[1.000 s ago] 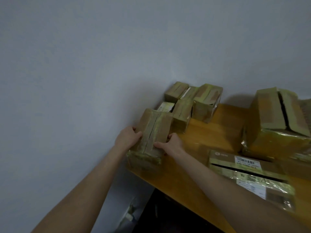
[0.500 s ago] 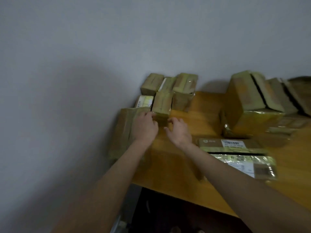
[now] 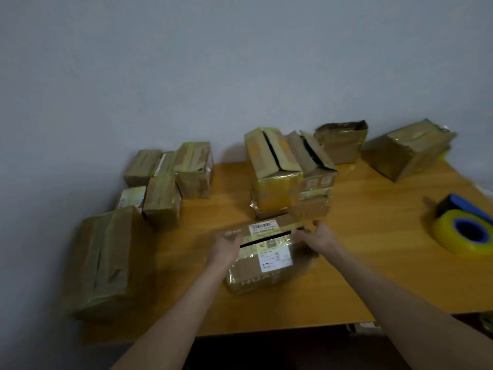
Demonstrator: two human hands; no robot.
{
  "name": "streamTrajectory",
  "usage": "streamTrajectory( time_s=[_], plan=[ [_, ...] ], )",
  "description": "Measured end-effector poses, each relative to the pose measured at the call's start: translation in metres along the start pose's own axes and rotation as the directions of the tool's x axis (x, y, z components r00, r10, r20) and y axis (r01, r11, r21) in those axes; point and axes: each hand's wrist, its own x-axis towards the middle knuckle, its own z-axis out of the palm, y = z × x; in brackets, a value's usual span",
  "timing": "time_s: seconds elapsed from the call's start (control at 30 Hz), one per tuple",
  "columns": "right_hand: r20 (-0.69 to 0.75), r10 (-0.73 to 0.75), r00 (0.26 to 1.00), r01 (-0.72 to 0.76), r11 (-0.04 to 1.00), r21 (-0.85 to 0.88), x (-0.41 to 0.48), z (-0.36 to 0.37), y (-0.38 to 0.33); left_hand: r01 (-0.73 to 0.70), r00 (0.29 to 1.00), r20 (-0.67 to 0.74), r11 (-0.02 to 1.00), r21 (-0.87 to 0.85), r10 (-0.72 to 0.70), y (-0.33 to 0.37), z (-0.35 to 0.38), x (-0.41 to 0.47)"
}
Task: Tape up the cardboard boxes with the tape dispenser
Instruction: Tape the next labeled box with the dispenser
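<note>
The left hand (image 3: 226, 245) and right hand (image 3: 320, 236), apart, grip the two ends of the labelled box (image 3: 262, 259) at the near middle of the counter (image 3: 373, 236); its top seam is open, and the tape dispenser (image 3: 464, 231) lies untouched at the right. The task seems about half done: the six left boxes (image 3: 162, 201) look taped, while the two centre boxes (image 3: 272, 169) stand with open flaps. I count roughly twelve boxes, some stacked and hard to separate, and one dispenser.

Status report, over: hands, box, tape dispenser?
Left hand and right hand on labelled box ends, grip blurred. Top seam open. Tape dispenser idle on table, far right. Nothing in the way.
</note>
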Motion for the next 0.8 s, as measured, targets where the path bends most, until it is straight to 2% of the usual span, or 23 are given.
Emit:
streamTrajectory(
  time_s=[0.03, 0.07, 0.13, 0.23, 0.5, 0.67, 0.8],
  plan=[
    [0.095, 0.012, 0.995, -0.021, 0.995, 0.094, 0.003, -0.008, 0.009, -0.008, 1.000, -0.013, 1.000, 0.016, 0.008, 0.003, 0.008, -0.003],
    [0.165, 0.003, 0.986, -0.021, 0.994, 0.108, 0.005, -0.015, 0.018, -0.011, 0.999, -0.031, 0.999, 0.039, 0.012, 0.008, 0.016, -0.007],
    [0.214, -0.041, 0.976, 0.032, 0.998, 0.048, 0.014, -0.035, 0.034, -0.027, 0.996, -0.081, 0.996, 0.086, 0.034, 0.022, 0.034, -0.018],
    [0.175, -0.066, 0.982, 0.082, 0.993, -0.082, 0.035, -0.078, 0.066, -0.069, 0.994, -0.079, 0.994, 0.086, 0.076, 0.056, 0.077, -0.044],
    [-0.035, -0.023, 0.999, 0.012, 0.953, -0.301, 0.077, -0.210, 0.154, -0.155, 0.986, -0.043, 0.986, 0.061, 0.158, 0.159, 0.205, -0.093],
    [-0.121, -0.024, 0.992, -0.019, 0.938, -0.345, 0.101, -0.249, 0.187, -0.202, 0.979, -0.015, 0.974, 0.100, 0.204, 0.196, 0.257, -0.090],
    [-0.165, -0.041, 0.985, -0.030, 0.915, -0.403, 0.111, -0.260, 0.199, -0.238, 0.970, 0.005, 0.951, 0.199, 0.242, 0.198, 0.279, -0.082]
  ],
)
